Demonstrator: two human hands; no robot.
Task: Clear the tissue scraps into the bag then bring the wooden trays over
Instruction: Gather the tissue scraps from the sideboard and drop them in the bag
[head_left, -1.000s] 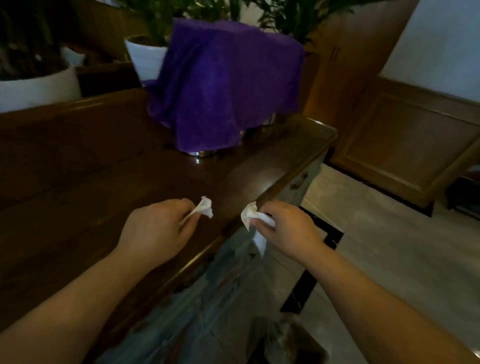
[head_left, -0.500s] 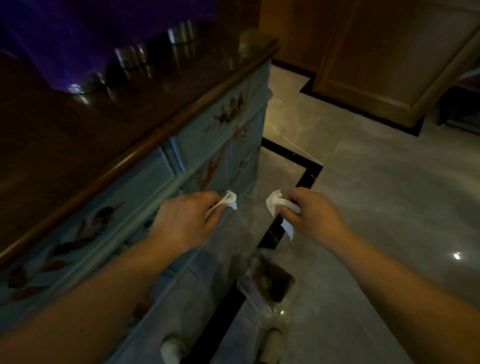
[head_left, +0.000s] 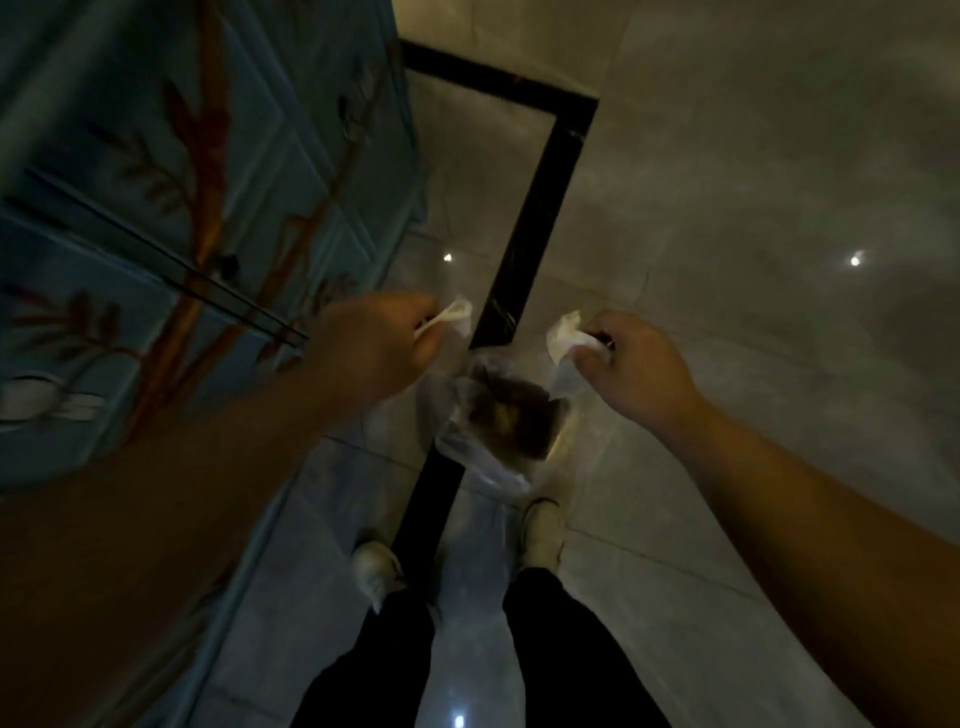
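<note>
My left hand (head_left: 371, 345) pinches a small white tissue scrap (head_left: 456, 313) between thumb and fingers. My right hand (head_left: 631, 371) grips a larger crumpled white tissue scrap (head_left: 565, 345). Both hands hover just above a clear plastic bag (head_left: 496, 421) that stands open on the floor between them, with dark brownish waste inside. The left scrap is over the bag's left rim, the right scrap over its right rim. No wooden trays are in view.
A blue painted cabinet (head_left: 197, 197) with orange branch patterns fills the left side. The floor is pale glossy tile (head_left: 753, 208) with a black inlay strip (head_left: 530, 218). My two light shoes (head_left: 540, 535) stand right behind the bag.
My view has swung down from the dark countertop to the floor. Both hands carried their tissue scraps off the counter edge and down to just above the open bag.
</note>
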